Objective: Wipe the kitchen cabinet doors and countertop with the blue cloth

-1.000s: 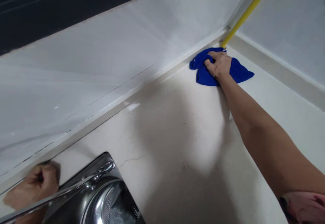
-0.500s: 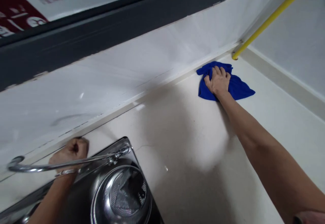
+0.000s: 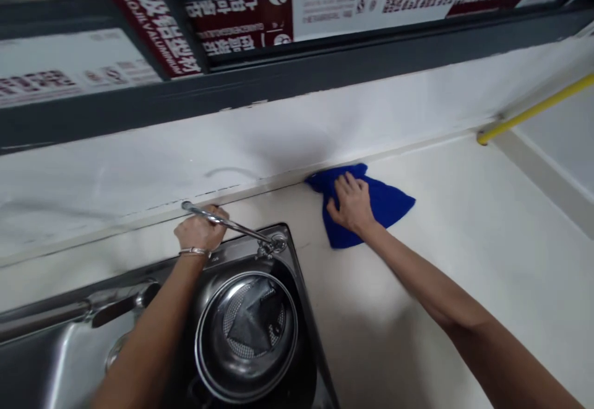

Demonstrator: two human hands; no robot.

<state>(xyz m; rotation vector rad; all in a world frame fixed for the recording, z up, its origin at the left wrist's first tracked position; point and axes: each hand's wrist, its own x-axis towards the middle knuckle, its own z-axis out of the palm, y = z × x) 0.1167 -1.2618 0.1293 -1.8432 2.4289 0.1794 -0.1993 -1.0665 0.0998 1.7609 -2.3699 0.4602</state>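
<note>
Blue cloth (image 3: 390,208), bunched at its left corner, lies flat on the counter (image 3: 464,254), its upper edge at the joint where the counter meets the backsplash (image 3: 288,143). Right hand (image 3: 352,202) sits on it, palm down, fingers spread and slightly arched, pinching nothing. The spread looks deliberate: it carries pressure across the cloth instead of onto one point, and the straight arm puts weight behind it.

Left hand (image 3: 202,229) is curled closed at the far side of the sink (image 3: 297,297), knuckles up, with a thin bracelet (image 3: 193,251) on the wrist. The faucet spout (image 3: 227,223) crosses the hand, apparently held in it, though I cannot tell how firm the hold is. The hand's position seems to serve reach, getting in behind the spout, where space is tight against the backsplash.

The sink is stainless, with a round mesh strainer (image 3: 245,335) below the left forearm. A yellow pipe (image 3: 533,109) runs along the counter's far right corner. Above the backsplash are a dark window frame (image 3: 102,109) and red-and-white posters (image 3: 241,25), their text unreadable.
</note>
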